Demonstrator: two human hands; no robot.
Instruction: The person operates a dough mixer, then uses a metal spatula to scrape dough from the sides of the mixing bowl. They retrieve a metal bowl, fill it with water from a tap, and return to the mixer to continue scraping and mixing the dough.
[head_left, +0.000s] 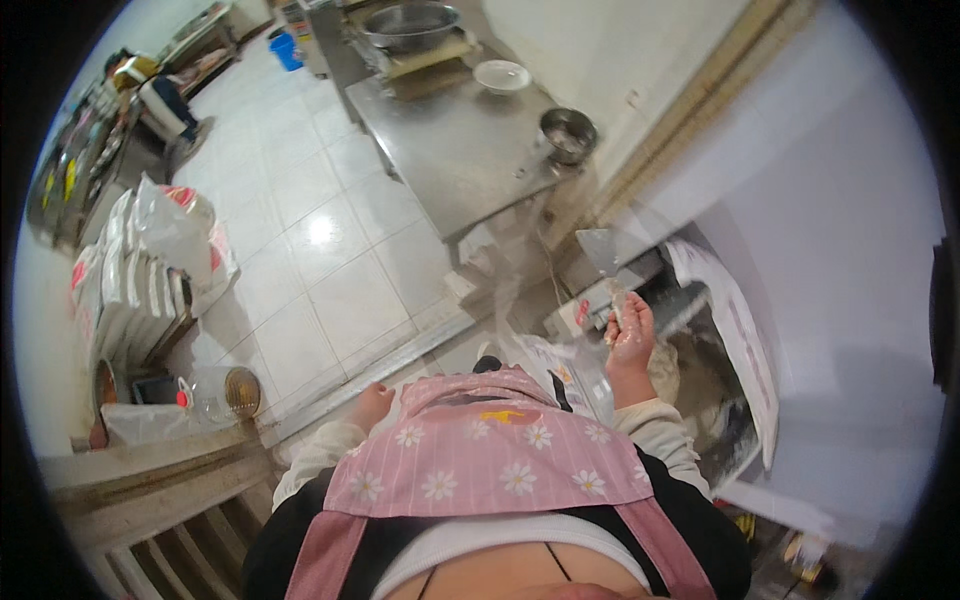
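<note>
My right hand (631, 334) is raised and gripped around the pale handle of a flat scraper (598, 251), its metal blade tilted up and away from me. Pale residue that looks like dough or flour clings to the fingers and handle. Just below and right of that hand lies an open, flour-dusted bin (724, 390), with a white sack (727, 337) folded over its far side. Part of the bin's contents is hidden by my sleeve. By my left hip, my left hand (373, 403) hangs with curled fingers, and nothing shows in it.
Ahead stands a steel table (442, 161) bearing a steel pot (568, 136), a white bowl (502, 76) and a large metal basin (411, 26). Stacked sacks (131, 292) and a plastic jug (210, 394) are at left. Another person (154, 94) bends over a far counter. A raised sill (367, 367) crosses the floor.
</note>
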